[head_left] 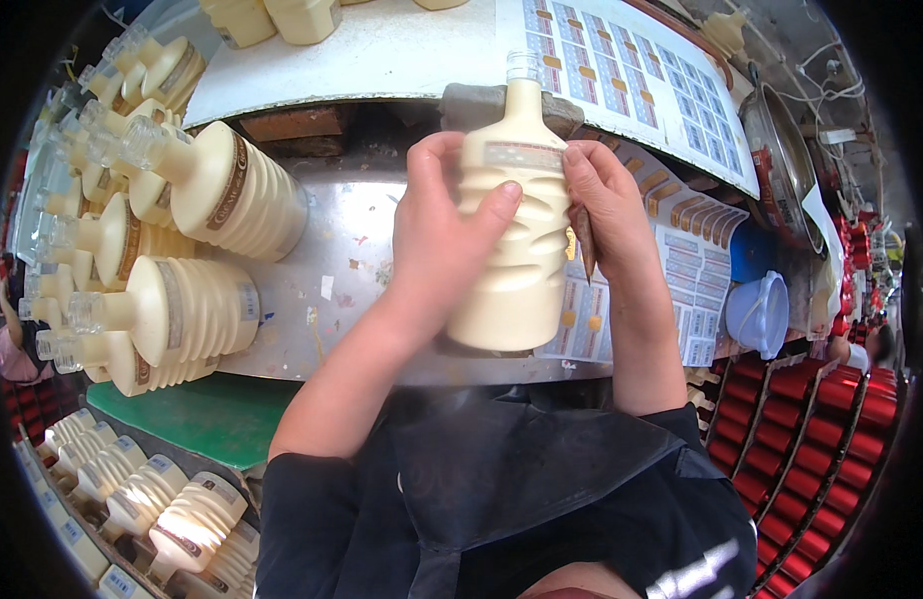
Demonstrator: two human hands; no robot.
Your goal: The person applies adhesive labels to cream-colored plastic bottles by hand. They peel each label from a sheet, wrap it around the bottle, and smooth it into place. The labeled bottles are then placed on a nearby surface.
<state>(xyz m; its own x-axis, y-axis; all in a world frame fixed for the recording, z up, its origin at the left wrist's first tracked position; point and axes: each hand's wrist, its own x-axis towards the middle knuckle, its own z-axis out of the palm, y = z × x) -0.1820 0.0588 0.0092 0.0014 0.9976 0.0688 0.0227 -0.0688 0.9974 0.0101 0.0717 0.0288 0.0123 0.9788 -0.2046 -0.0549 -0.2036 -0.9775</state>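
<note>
A cream-coloured bottle with wavy ridged sides and a clear glass neck finish stands nearly upright between my hands above the metal worktop. My left hand wraps round its left side, the thumb lying across the ridges. At the shoulder sits a pale patterned label strip. My right hand is closed at the right end of this strip, its thumb and fingertips against the bottle. Under the right fingers hangs a brown, pointed, flat piece, whose kind I cannot make out. The bottle's back is hidden.
Several similar bottles lie stacked on their sides at the left, necks leftward. Label sheets cover the white board behind and hang at right. A blue bucket stands right of the worktop. Red cylinders fill racks at lower right.
</note>
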